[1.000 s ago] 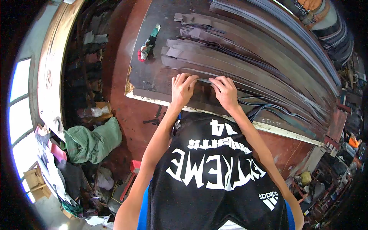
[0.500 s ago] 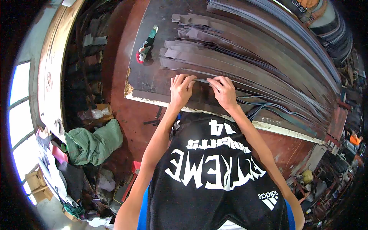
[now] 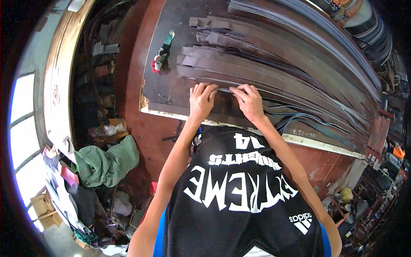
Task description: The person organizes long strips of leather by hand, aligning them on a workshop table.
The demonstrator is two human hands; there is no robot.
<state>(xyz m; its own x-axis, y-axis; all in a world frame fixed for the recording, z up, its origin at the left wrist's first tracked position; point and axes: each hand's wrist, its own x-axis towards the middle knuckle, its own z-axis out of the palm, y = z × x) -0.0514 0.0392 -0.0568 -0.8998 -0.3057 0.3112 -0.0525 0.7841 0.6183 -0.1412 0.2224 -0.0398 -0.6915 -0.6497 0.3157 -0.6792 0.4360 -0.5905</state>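
Note:
My left hand (image 3: 202, 100) and my right hand (image 3: 249, 102) are side by side over the near part of the dark table (image 3: 165, 92). Between their pinched fingertips runs a thin, greyish strip (image 3: 223, 90), gripped at two points a short way apart. The fingers cover parts of it. Just beyond my hands lie long, flat brown strips (image 3: 227, 64) in layered bundles, probably leather. To the right of my right hand, several narrow blue-edged strips (image 3: 295, 115) curve along the table.
A short tool wrapped in red, white and green (image 3: 162, 55) lies near the table's left end. Thick stacks of strips (image 3: 308, 30) line the far side. A green cloth sack (image 3: 109, 162) sits on the floor at left. Clutter (image 3: 355, 205) fills the lower right.
Both hands keep their pinch on the strip and have barely moved; the right fingertips sit very slightly further left. The view has shifted a little.

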